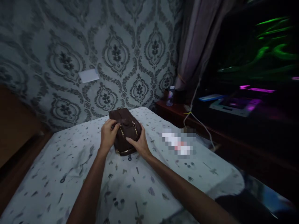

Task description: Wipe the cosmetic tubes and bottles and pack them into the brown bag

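Note:
A small dark brown bag (125,124) with gold trim lies on a white patterned bedsheet (70,174). My left hand (108,135) rests on the bag's left side, its fingers curled in a pinch at the top near the zip or clasp. My right hand (140,143) presses against the bag's right front side with the fingers together, holding it steady. What the left fingers pinch is too small to make out.
A blurred white and red item (178,143) lies on the sheet to the right. A dark wooden side table (177,109) holds a small bottle (171,95), with a white cable (198,121) hanging. Patterned wallpaper and a curtain (198,40) stand behind.

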The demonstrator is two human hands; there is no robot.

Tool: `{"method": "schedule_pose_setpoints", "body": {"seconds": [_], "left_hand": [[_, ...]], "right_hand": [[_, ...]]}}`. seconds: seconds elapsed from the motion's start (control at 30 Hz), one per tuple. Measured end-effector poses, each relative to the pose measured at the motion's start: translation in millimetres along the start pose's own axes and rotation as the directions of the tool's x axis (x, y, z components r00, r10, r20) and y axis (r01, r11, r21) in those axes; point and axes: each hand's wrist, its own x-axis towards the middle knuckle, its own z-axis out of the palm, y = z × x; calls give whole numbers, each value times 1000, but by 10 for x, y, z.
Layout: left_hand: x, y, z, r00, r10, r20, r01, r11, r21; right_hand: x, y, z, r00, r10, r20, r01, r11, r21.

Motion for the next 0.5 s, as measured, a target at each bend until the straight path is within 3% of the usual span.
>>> {"method": "schedule_pose_setpoints", "body": {"seconds": [0.2, 0.5], "left_hand": [[-3, -4, 32, 998, -55, -19, 52, 992, -113], [-13, -7, 70, 997, -68, -31, 63, 988, -139]], "right_hand": [[12, 58, -3, 999, -48, -7, 48, 999, -16], [13, 45, -20, 999, -52, -13, 51, 998, -31]]}}
